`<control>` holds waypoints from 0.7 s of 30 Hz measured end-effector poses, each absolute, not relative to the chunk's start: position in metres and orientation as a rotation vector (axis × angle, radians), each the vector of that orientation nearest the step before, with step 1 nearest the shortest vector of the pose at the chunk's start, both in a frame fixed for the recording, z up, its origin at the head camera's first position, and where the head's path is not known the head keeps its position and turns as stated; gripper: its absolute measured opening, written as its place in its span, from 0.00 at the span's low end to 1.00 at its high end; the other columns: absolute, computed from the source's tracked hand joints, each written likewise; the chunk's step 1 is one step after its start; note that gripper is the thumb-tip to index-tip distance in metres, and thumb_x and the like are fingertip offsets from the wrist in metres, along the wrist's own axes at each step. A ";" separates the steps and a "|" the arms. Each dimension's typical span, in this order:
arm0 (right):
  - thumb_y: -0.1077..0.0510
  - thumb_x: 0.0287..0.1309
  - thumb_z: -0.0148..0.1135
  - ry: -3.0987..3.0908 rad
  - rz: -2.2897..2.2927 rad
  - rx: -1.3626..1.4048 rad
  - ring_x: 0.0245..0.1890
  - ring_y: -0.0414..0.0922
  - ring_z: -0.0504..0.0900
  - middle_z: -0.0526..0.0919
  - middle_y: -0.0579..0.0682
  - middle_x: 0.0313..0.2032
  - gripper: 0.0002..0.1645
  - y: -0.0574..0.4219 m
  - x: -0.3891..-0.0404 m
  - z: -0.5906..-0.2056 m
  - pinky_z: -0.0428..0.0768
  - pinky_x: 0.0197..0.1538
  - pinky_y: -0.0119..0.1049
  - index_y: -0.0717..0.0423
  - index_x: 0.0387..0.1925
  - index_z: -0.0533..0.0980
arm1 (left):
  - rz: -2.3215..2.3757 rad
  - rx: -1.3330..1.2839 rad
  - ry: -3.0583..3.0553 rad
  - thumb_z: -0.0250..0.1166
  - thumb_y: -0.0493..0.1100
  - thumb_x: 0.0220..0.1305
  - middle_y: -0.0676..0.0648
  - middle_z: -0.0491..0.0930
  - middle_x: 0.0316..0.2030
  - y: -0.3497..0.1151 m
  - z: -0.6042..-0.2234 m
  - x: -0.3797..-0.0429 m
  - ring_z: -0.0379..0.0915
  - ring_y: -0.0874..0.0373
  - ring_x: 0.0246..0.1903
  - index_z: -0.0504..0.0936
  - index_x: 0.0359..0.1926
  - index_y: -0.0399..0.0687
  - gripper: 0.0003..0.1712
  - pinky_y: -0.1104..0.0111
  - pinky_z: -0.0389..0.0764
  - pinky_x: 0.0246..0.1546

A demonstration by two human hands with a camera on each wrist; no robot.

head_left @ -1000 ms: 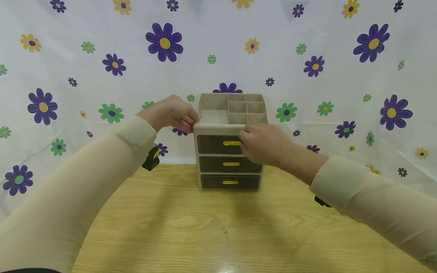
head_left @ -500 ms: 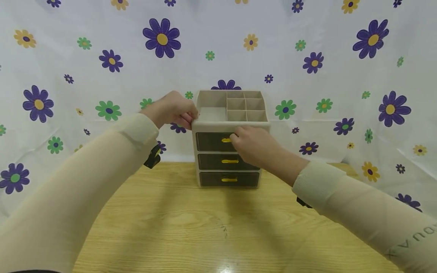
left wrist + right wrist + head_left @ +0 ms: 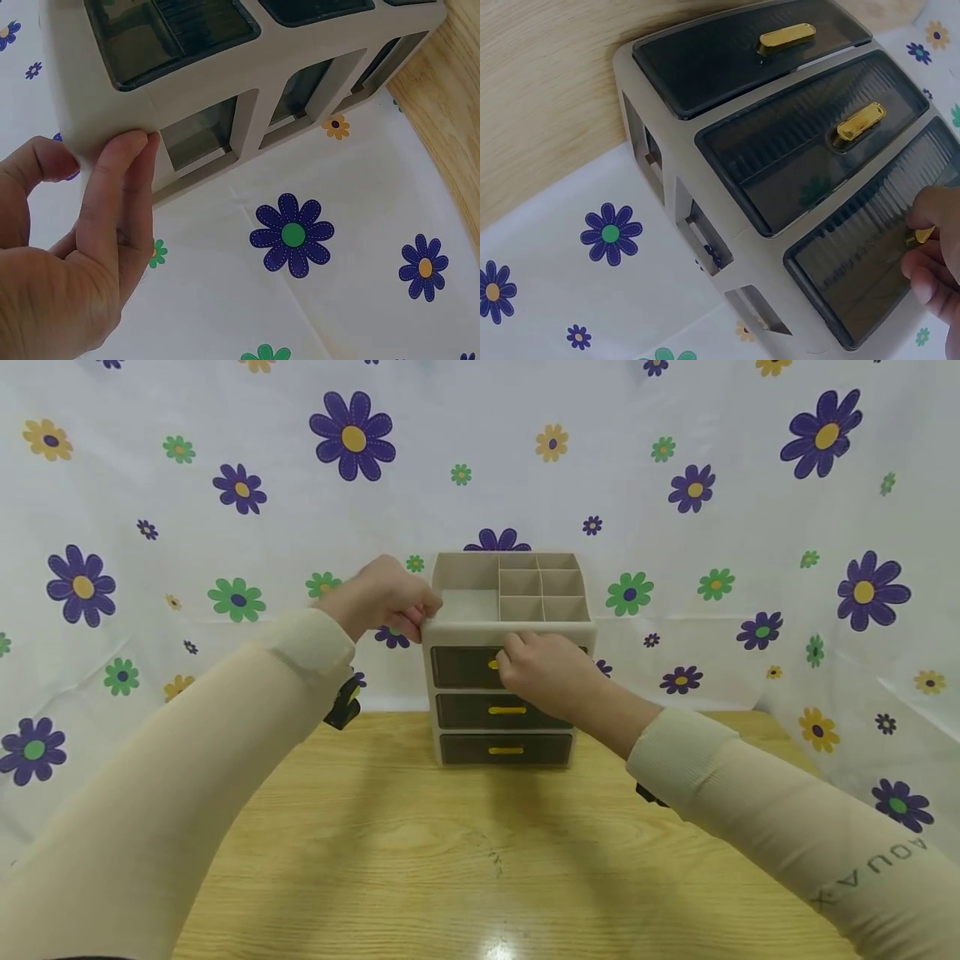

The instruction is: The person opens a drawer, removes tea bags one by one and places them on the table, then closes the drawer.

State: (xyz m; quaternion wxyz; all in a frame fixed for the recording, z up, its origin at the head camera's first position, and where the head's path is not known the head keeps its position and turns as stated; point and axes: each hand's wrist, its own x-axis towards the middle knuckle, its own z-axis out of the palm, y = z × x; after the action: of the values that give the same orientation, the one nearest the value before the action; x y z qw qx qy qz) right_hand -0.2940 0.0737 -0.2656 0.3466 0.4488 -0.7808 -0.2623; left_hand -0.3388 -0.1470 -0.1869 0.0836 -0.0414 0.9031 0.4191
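A: ok where's this at? go from the near side pls

B: Nearest is the wood-grain table (image 3: 420, 860), a pale sleeve (image 3: 187, 760) reaching over it from the left and another from the right. Toward the far end stands a beige cabinet (image 3: 465, 633), upright, about mid-table. Its bottom drawer (image 3: 472, 750) and middle drawer (image 3: 476, 717) both look flush, and nobody's touching their gold handles (image 3: 507, 710).

A: and the one above?

B: That's where the action is. The right hand (image 3: 547, 672) covers the right part of the top drawer (image 3: 461, 668), with thumb and finger clamped on its gold pull (image 3: 924, 235). Right wrist view cuts off part of the hand, so no clue about every finger. The front looks flush too, from what isn't hidden.

A: left hand?

B: The left hand (image 3: 382, 597) pinches the cabinet's upper left corner, fingertips (image 3: 135, 140) on the side wall. Bracing it, I'd guess.

A: anything farther back?

B: Top tray (image 3: 468, 602): one big section on the left, six little compartments (image 3: 521, 583) on the right. Behind all that, a white flowery cloth (image 3: 300, 485).

A: so how far along, really?

B: Barely started imo. Brace and grip look done, but no drawer is out yet, so any actual drawer movement is what's left. Can't tell what's inside, the fronts are too dark.
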 end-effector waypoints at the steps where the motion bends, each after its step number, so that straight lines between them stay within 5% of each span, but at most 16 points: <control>1: 0.66 0.55 0.57 -2.021 -0.685 1.169 0.29 0.47 0.77 0.78 0.55 0.30 0.07 0.074 -0.294 -0.265 0.84 0.35 0.38 0.62 0.36 0.78 | 1.241 -0.129 2.707 0.61 0.36 0.49 0.36 0.77 0.37 -0.146 -0.187 -0.339 0.80 0.49 0.28 0.71 0.42 0.33 0.18 0.64 0.83 0.32; 13: 0.62 0.61 0.53 -1.919 -0.639 1.285 0.21 0.44 0.71 0.74 0.52 0.25 0.07 0.077 -0.280 -0.268 0.80 0.23 0.33 0.62 0.32 0.76 | 1.156 -0.195 2.802 0.61 0.36 0.44 0.39 0.78 0.25 -0.144 -0.197 -0.343 0.79 0.49 0.23 0.70 0.39 0.31 0.19 0.64 0.84 0.28; 21: 0.63 0.58 0.56 -1.933 -0.659 1.310 0.23 0.44 0.73 0.76 0.52 0.27 0.05 0.082 -0.266 -0.269 0.81 0.26 0.33 0.62 0.35 0.76 | 1.051 -0.225 2.819 0.61 0.35 0.44 0.35 0.79 0.30 -0.138 -0.204 -0.348 0.79 0.49 0.21 0.70 0.38 0.29 0.18 0.65 0.83 0.22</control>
State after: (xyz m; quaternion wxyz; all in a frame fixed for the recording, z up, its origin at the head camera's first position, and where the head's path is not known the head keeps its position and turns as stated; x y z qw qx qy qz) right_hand -0.2659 0.0819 -0.2689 0.3500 0.5058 -0.7463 -0.2543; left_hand -0.3485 -0.1376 -0.2036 0.0624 -0.0745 0.9325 0.3477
